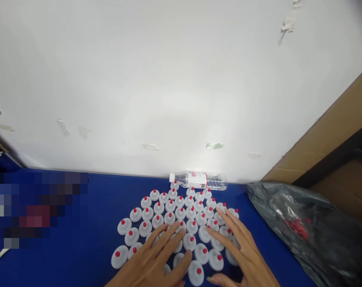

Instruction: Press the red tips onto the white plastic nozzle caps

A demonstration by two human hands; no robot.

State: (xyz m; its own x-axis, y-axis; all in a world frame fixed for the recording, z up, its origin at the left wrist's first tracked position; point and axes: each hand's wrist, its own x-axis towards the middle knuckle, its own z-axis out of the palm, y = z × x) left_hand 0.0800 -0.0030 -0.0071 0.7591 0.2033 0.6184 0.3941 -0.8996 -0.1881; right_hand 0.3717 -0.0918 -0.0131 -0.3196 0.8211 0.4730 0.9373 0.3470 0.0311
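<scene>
Many round, whitish translucent caps with small red tips stand close together on the blue table. My left hand lies over the near left part of the group, fingers spread and pointing forward, hiding several caps under it. On the right side, my right hand reaches over the caps with its fingers apart. Its fingertips are at or just above some of them; whether they touch I cannot tell. Neither hand shows anything gripped.
A clear plastic bottle with a white cap lies on its side against the white wall, behind the group. To the right is a dark plastic bag with small red pieces in it. Cardboard stands at the far right.
</scene>
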